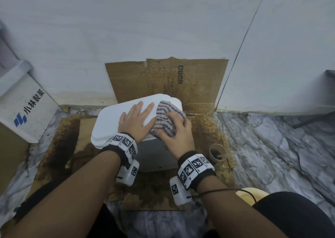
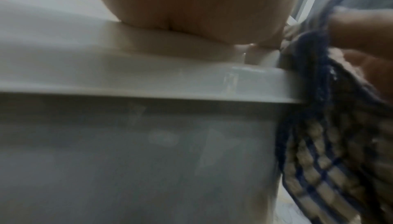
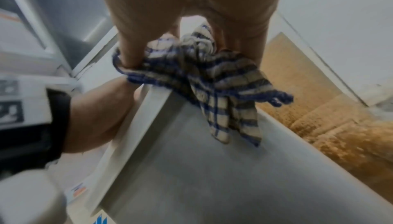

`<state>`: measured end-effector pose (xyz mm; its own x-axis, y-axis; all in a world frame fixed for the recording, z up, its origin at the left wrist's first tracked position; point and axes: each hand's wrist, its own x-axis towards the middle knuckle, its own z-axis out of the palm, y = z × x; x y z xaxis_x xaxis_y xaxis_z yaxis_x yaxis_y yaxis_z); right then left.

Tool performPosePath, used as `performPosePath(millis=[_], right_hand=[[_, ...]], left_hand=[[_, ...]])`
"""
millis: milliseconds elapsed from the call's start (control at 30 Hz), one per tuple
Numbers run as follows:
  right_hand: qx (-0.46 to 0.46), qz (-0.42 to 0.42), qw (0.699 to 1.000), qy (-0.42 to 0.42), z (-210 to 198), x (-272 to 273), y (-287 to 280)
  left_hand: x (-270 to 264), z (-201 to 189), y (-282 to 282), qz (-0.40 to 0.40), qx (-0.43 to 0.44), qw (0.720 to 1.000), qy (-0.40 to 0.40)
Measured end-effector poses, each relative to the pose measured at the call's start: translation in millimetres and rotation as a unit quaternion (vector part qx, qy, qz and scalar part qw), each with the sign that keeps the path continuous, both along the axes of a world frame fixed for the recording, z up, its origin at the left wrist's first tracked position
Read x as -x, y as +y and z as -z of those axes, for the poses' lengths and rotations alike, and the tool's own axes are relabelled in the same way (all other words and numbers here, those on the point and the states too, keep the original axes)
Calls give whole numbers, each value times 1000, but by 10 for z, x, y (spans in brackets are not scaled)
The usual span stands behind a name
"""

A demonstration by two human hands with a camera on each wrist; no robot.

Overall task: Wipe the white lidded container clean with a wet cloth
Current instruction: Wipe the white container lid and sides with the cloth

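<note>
The white lidded container [image 1: 112, 122] stands on stained cardboard, lid on. My left hand [image 1: 137, 122] lies flat on the lid with fingers spread and straight. My right hand [image 1: 174, 129] grips a bunched blue-and-cream checked cloth [image 1: 167, 114] against the lid's right end. In the right wrist view the cloth [image 3: 204, 83] hangs over the lid's edge [image 3: 132, 126], pinched between thumb and fingers. In the left wrist view the palm of my left hand [image 2: 191, 5] rests on the lid [image 2: 127, 79] above the grey container wall [image 2: 127, 160], and the cloth [image 2: 331, 140] drapes at the right.
Brown stained cardboard [image 1: 163, 78] leans on the wall behind and covers the floor under the container. A white box with blue printing [image 1: 27, 107] stands at the left. A small brown cup [image 1: 218, 152] sits at the right. A pale round object [image 1: 252, 194] lies by my right knee.
</note>
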<state>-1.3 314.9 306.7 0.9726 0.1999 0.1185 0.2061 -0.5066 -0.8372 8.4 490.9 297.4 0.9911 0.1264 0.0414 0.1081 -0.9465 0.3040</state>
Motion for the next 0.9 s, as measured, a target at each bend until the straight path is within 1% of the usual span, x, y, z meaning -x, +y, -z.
performPosePath(millis=[67,167,267,400,467,600,633,667,733,800,833,900], right_hand=[[7,4,1000,-7,14,-17,51],[-18,28,999,-37,74,-61,-11],[-22,20,998,-61,141,-92,-104],[-7,8,999,-31,112,-126,-113],[-4,-2,1000,-5,36,-168,-128],[21,-69,996,43,-188,-265,-241],[21,-74,995,57,-208,-277,-277],[9,-59,996,73,-217,-291,-321],[-57,22,990,125,-180,-320,-439],[-135,98,971,172,-179,-320,-554],[-164,113,964,178,-180,-311,-598],[-197,91,962,166,-202,-262,-595]], left_hand=[[-9,7,-23,4,-6,1000,0],[-43,-3,-39,-2,14,1000,8],[-47,2,-54,-6,26,1000,15],[-61,6,-61,-8,24,1000,18],[-66,-6,-49,-8,25,999,19],[-33,-15,-16,-3,38,999,23],[-28,-15,-23,1,38,999,24],[-26,-17,-33,2,38,999,24],[-25,-15,-53,-1,40,999,23],[-28,-10,-61,-3,35,999,23],[-29,-7,-64,-3,31,999,24],[-27,-9,-67,-3,30,999,25]])
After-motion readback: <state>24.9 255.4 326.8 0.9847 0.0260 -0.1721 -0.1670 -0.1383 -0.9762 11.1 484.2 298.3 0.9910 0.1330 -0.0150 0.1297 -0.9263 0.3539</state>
